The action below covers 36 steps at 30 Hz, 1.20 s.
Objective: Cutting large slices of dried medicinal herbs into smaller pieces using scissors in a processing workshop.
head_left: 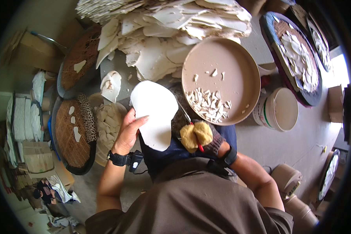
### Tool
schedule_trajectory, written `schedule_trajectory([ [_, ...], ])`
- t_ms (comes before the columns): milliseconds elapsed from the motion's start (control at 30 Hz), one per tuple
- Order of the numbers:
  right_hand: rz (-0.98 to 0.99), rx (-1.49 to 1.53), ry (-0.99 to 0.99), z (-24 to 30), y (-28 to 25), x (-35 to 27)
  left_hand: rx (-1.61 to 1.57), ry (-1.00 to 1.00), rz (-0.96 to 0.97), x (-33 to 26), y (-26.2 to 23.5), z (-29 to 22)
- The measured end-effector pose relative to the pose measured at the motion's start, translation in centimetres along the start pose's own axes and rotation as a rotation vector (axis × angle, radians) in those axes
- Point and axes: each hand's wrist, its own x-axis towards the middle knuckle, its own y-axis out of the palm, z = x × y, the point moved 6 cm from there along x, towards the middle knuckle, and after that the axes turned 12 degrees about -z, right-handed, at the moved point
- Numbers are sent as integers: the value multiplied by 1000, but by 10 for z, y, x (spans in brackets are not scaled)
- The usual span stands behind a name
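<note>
My left hand (128, 130) is closed on the lower left edge of a smooth white flat piece (156, 109), thumb on top and fingers underneath. This piece is broad at the top and narrows slightly below. Just right of it, my right hand (215, 143) wears a dark knitted glove and is wrapped round a cutting tool (200, 146) with a thin metal blade and red handle. Yellow foam-like padding (189, 139) covers the grip, so I cannot tell whether it is a knife or shears. The blade points up and left, close to the white piece.
A round tan tray (238, 74) holds small white offcuts (207, 104). Behind it rises a heap of rough white sheets (160, 58). Woven trays (68, 134) and a tub of pieces (107, 124) stand left. To the right are a white bucket (280, 111) and a loaded tray (298, 58).
</note>
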Motion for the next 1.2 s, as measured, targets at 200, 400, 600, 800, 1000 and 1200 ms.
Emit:
schedule_trajectory([
  [200,-62,335,40,-16,-10,-14,206,-72,37,48,-84,-44],
  [400,-44,143,-89,-11,-14,-11,-26,464,-589,93,-177,-146],
  [600,-19,-229,-91,-7,-7,-6,584,702,-282,167,-49,-96],
  [800,-76,230,190,-15,-5,-20,1517,983,-762,202,16,-80],
  [1000,-120,-55,52,-28,-15,-20,1647,961,-728,209,6,-89],
  [1200,-173,-22,39,-34,-11,-18,1434,1222,-361,136,39,-66],
])
